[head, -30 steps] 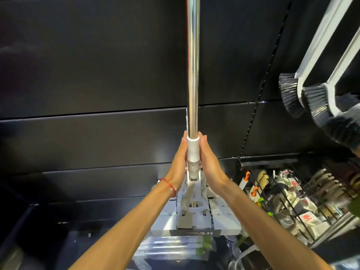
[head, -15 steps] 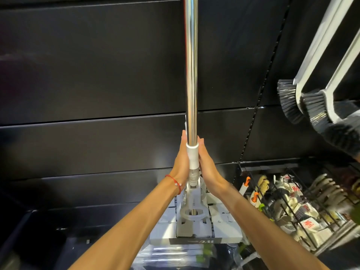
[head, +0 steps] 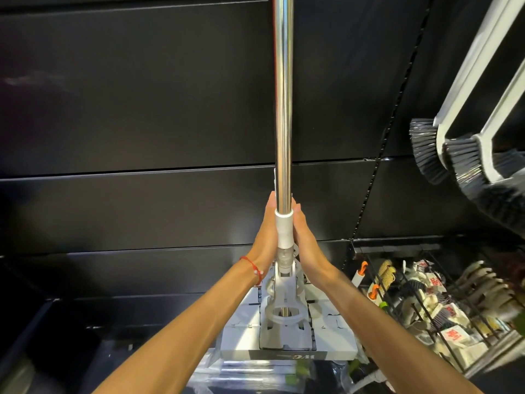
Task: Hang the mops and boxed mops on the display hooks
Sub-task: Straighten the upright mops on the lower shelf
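Head view: we find the mop point(head: 283, 109) standing upright in front of the black slatted display wall point(head: 142, 95). Its chrome pole point(head: 283, 66) runs out of the top of the frame. Its flat white mop head point(head: 284, 334), banded with a printed card sleeve, hangs low between the forearms. The hanging end and any display hook are out of sight, so we cannot tell whether the mop is seated.

The grip is a flat two-sided press. The left hand point(head: 264, 234), with a red cord point(head: 251, 265) at the wrist, and the right hand point(head: 306, 243) lie with straight fingers on opposite sides of the white collar point(head: 285, 228). The palms sandwich the collar and no finger is seen to curl round it.

Handling, in our judgement:
- The pole is stiff and polished, so it is likely slippery under flat palms.
- The load sits low in the head, so the mop should hang plumb but may swing at the hinged joint below the collar.
- The matt plastic collar is the sounder place to take hold. A full wrap there, or on the tube just above it, would resist sliding better than the present press.

To the right, long-handled brushes point(head: 443, 155) hang on the adjoining panel. A wire basket point(head: 443, 297) of packaged goods sits below them, well apart from the mop.
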